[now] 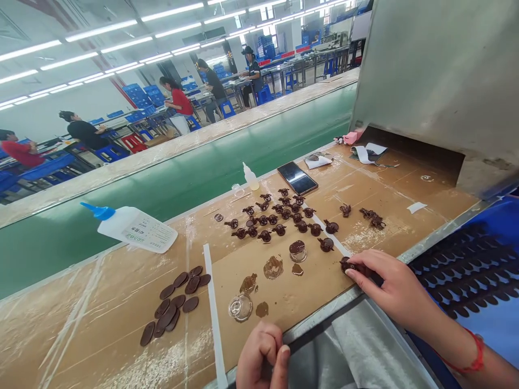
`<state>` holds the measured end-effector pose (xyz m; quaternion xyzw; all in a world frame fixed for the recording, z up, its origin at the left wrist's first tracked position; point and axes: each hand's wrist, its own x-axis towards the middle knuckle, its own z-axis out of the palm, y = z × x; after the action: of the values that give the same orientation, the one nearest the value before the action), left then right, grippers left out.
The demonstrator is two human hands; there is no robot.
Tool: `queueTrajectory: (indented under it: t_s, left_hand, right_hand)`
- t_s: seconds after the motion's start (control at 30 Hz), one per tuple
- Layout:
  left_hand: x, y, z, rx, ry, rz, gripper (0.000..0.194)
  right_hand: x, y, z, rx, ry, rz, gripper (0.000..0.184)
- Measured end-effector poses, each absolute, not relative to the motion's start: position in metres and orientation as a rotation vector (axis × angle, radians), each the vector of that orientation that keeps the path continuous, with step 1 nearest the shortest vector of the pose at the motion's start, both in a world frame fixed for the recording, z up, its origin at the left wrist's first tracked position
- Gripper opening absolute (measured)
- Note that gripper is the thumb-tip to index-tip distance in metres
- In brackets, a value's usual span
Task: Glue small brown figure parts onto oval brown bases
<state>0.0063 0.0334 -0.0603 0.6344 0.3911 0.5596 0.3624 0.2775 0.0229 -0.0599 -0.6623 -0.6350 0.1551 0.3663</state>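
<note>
My right hand [387, 283] rests at the near edge of the cardboard-covered bench [121, 281], fingers closed on several small dark brown pieces [352, 266]. My left hand [263, 354] is curled into a loose fist at the bench's front edge, thumb pressed to fingers; what it holds is hidden. Between the hands lie a small cap with brown glue [298, 250], glue blots [273, 267] and a clear cap [240, 307]. Beyond stand several brown assembled figures [279, 216].
A pile of flat brown ovals [174, 305] lies left. A white glue bottle with blue nozzle [135, 227] lies on its side. A phone [297, 178], small dropper bottle [251, 177], green conveyor [182, 178], metal hood [438, 75], blue tray of parts [470, 270]. People work at far tables.
</note>
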Motion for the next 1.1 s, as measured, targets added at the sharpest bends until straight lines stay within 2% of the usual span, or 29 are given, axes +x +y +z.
queueTrajectory:
  t_s: [0.13, 0.37, 0.87, 1.1]
  left_hand:
    - [0.006, 0.033, -0.064, 1.603, 0.976, 1.466, 0.046]
    - [0.007, 0.035, -0.064, 1.660, 1.016, 1.486, 0.031]
    - [0.001, 0.034, -0.073, 1.710, 0.908, 1.470, 0.045]
    - [-0.008, 0.038, -0.072, 1.806, 0.834, 1.411, 0.039]
  right_hand:
    - [0.278, 0.022, -0.061, -1.702, -1.625, 0.389, 0.024]
    - [0.280, 0.023, -0.066, -1.699, -1.627, 0.353, 0.025]
    - [0.284, 0.023, -0.078, -1.671, -1.675, 0.221, 0.025]
    - [0.294, 0.018, -0.099, -1.657, -1.636, 0.266, 0.027]
